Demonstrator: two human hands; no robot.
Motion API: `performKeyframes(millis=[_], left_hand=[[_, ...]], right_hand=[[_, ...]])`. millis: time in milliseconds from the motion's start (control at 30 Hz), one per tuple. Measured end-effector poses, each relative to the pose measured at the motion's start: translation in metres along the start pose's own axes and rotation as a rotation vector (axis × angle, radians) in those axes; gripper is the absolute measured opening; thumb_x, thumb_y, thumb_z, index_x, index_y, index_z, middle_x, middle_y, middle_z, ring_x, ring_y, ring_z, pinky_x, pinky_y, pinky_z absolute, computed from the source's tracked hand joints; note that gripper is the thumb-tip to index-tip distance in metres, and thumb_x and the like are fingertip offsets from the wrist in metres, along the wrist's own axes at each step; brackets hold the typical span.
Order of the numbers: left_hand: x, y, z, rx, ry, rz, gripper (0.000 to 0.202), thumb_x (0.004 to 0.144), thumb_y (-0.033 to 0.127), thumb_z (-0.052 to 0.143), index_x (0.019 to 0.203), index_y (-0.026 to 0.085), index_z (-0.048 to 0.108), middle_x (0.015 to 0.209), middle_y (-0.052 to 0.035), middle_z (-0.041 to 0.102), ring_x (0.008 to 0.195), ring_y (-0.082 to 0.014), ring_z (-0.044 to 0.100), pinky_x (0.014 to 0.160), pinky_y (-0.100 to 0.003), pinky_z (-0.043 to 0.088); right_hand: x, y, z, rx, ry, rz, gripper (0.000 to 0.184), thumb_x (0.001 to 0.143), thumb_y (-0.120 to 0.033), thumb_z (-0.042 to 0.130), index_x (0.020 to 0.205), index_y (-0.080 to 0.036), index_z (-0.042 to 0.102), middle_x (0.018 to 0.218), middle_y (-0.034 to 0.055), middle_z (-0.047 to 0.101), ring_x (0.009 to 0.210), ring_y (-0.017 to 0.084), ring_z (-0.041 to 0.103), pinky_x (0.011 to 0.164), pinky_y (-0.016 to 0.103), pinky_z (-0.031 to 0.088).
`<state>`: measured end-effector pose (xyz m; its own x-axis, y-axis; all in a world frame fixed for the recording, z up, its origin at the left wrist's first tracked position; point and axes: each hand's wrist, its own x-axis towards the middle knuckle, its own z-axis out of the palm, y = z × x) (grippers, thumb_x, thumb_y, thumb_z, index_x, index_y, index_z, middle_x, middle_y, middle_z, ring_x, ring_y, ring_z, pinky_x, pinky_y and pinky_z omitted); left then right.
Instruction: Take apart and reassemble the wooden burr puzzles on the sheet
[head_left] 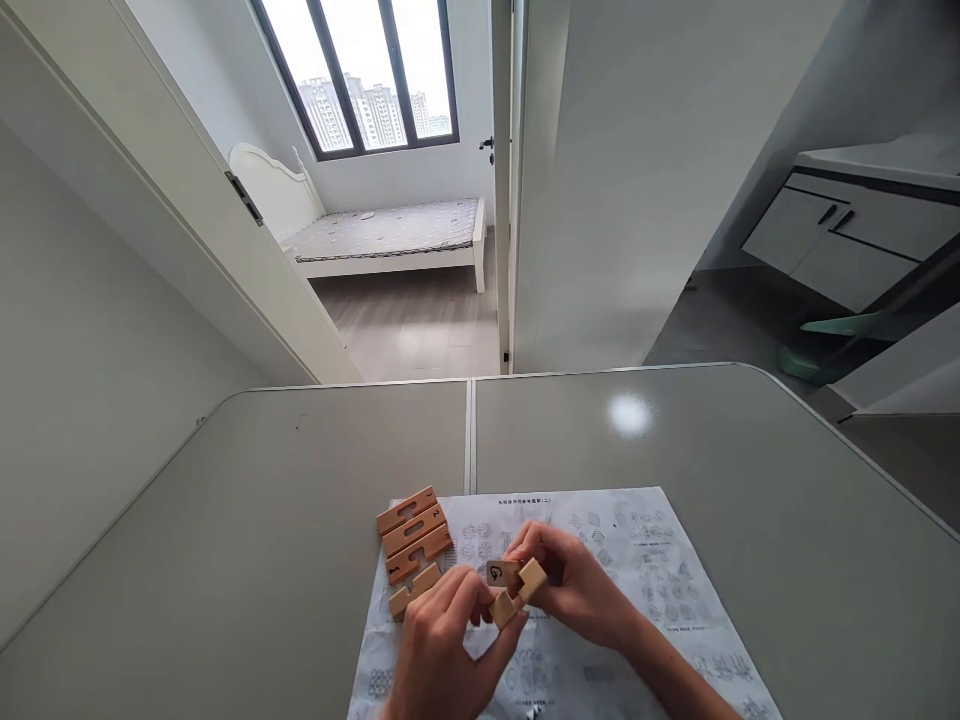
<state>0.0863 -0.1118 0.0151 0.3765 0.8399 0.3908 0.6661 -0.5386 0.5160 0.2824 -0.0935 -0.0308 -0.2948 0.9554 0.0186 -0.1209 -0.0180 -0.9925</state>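
Close together over the printed sheet (600, 660), my two hands hold wooden puzzle pieces. My left hand (454, 640) pinches a pale notched wooden puzzle piece (532, 578), its cut-out facing up. The fingers of my right hand (574, 580) are closed around a wooden puzzle piece marked 6 (499, 573), which touches or nearly touches the notched one. Fingers hide parts of both pieces. Just left of my hands lie several more wooden puzzle pieces (415, 529) in a row, some with handwritten numbers. The nearest of these, a notched piece (415, 590), is partly behind my left hand.
Under the sheet is a grey table (262, 560) with a pale seam (470, 440) down its middle. Behind it stand a doorway, a bed (390, 232) and a window (367, 80). A white cabinet (840, 235) and a green object (806, 365) are at the right.
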Motion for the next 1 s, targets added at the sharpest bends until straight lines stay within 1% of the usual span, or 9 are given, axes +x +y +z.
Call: performKeyframes(millis=[133,267,333,400,567,733,833,933,1000], left_hand=[[-0.011,-0.003,-0.008,0.026,0.010,-0.004,0.021,0.097,0.028,0.068,0.081,0.025,0.054,0.067,0.0028,0.059,0.056,-0.0139,0.059,0.055,-0.024,0.048],[-0.026,-0.021,-0.026,0.073,0.009,-0.037,0.016,0.096,0.029,0.072,0.086,0.025,0.060,0.073,0.0011,0.063,0.064,-0.0160,0.063,0.063,-0.027,0.055],[-0.035,-0.031,-0.035,0.121,0.040,0.006,0.009,0.093,0.028,0.075,0.095,0.027,0.067,0.084,-0.0022,0.069,0.079,-0.0205,0.068,0.073,-0.031,0.058],[-0.044,-0.042,-0.042,0.210,0.092,0.019,0.011,0.091,0.029,0.077,0.100,0.029,0.072,0.092,-0.0045,0.071,0.086,-0.0231,0.068,0.079,-0.035,0.059],[-0.061,-0.061,-0.051,0.313,0.115,-0.011,0.007,0.092,0.035,0.075,0.096,0.030,0.075,0.098,-0.0067,0.069,0.085,-0.0240,0.064,0.076,-0.037,0.058],[-0.061,-0.070,-0.050,0.342,0.139,-0.014,0.008,0.094,0.034,0.073,0.093,0.027,0.071,0.098,-0.0065,0.066,0.091,-0.0245,0.064,0.079,-0.036,0.057],[-0.059,-0.074,-0.050,0.346,0.147,-0.015,0.008,0.096,0.035,0.071,0.095,0.027,0.071,0.098,-0.0061,0.067,0.091,-0.0244,0.065,0.081,-0.035,0.056],[-0.056,-0.078,-0.052,0.309,0.146,-0.034,0.017,0.095,0.042,0.072,0.102,0.027,0.070,0.099,-0.0058,0.069,0.091,-0.0251,0.067,0.081,-0.036,0.057],[-0.051,-0.081,-0.054,0.265,0.158,-0.087,0.026,0.093,0.048,0.073,0.105,0.026,0.068,0.099,-0.0058,0.069,0.090,-0.0251,0.067,0.079,-0.035,0.058]], right_hand=[[0.000,0.006,0.001,-0.040,0.058,0.020,0.043,0.087,-0.062,0.077,0.091,-0.022,0.062,0.077,-0.0019,0.059,0.063,0.013,0.054,0.057,0.024,0.048],[0.000,0.006,0.001,0.015,0.079,0.088,0.041,0.088,-0.058,0.079,0.095,-0.021,0.061,0.065,-0.0081,0.049,0.053,0.009,0.043,0.049,0.022,0.038],[0.000,0.004,0.000,0.028,0.070,0.108,0.041,0.088,-0.057,0.080,0.096,-0.021,0.062,0.065,-0.0082,0.049,0.053,0.009,0.042,0.049,0.022,0.036],[0.000,0.002,0.000,-0.002,0.063,0.104,0.041,0.087,-0.057,0.080,0.096,-0.021,0.063,0.067,-0.0069,0.051,0.057,0.010,0.043,0.052,0.023,0.036],[-0.001,0.001,0.001,-0.081,0.035,0.099,0.036,0.089,-0.054,0.079,0.093,-0.021,0.064,0.068,-0.0051,0.054,0.060,0.012,0.044,0.055,0.026,0.036],[-0.002,-0.001,0.004,-0.158,0.002,0.100,0.025,0.090,-0.042,0.080,0.092,-0.022,0.065,0.068,-0.0049,0.055,0.059,0.012,0.046,0.055,0.025,0.038],[-0.003,-0.002,0.005,-0.256,-0.039,0.053,0.017,0.090,-0.034,0.079,0.095,-0.022,0.068,0.073,-0.0030,0.058,0.060,0.012,0.050,0.056,0.024,0.042],[-0.004,-0.002,0.007,-0.332,-0.085,-0.015,0.013,0.091,-0.031,0.078,0.097,-0.023,0.070,0.085,0.0008,0.064,0.064,0.013,0.056,0.057,0.024,0.047],[-0.004,-0.001,0.007,-0.354,-0.093,-0.038,0.011,0.092,-0.029,0.076,0.098,-0.024,0.070,0.088,0.0019,0.065,0.064,0.013,0.058,0.057,0.024,0.049]])
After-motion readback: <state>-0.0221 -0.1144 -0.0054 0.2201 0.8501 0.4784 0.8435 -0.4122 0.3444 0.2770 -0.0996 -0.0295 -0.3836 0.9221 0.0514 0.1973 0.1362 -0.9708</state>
